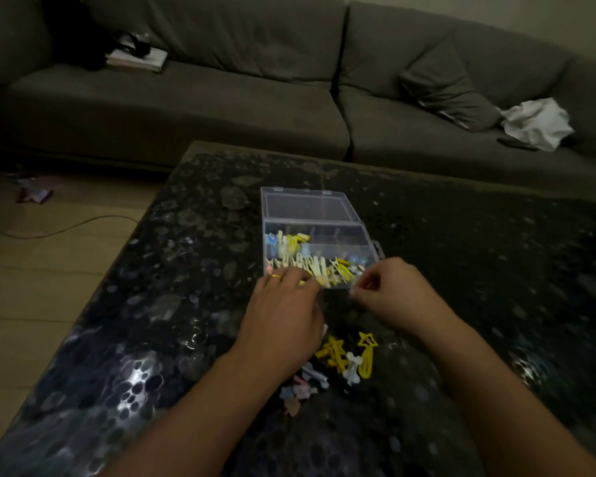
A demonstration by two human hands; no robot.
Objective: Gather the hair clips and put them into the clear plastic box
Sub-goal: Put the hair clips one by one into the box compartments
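Hair clips (310,266) fill the left and near compartments of the clear plastic box (338,235), which stands open near the middle of the dark speckled table (461,270), its lid (305,204) laid back on the far side. I can't make out single clips inside; the light is dim and they blur into yellow, white and blue. A second lot of loose clips (350,356), yellow stars and a white one, lies on the table nearer to me, between my wrists, and the darker pieces at its left are too murky to name.

My left hand (283,315) reaches over the box's near left corner, fingers curled down among the clips there; its fingertips are hidden, so I cannot tell whether it grips one. My right hand (393,294) is at the near right corner, thumb and forefinger pinched together, but whether they hold something I cannot tell.

Behind the table runs a grey sofa (221,108) with a crumpled white cloth (534,122) at the right.
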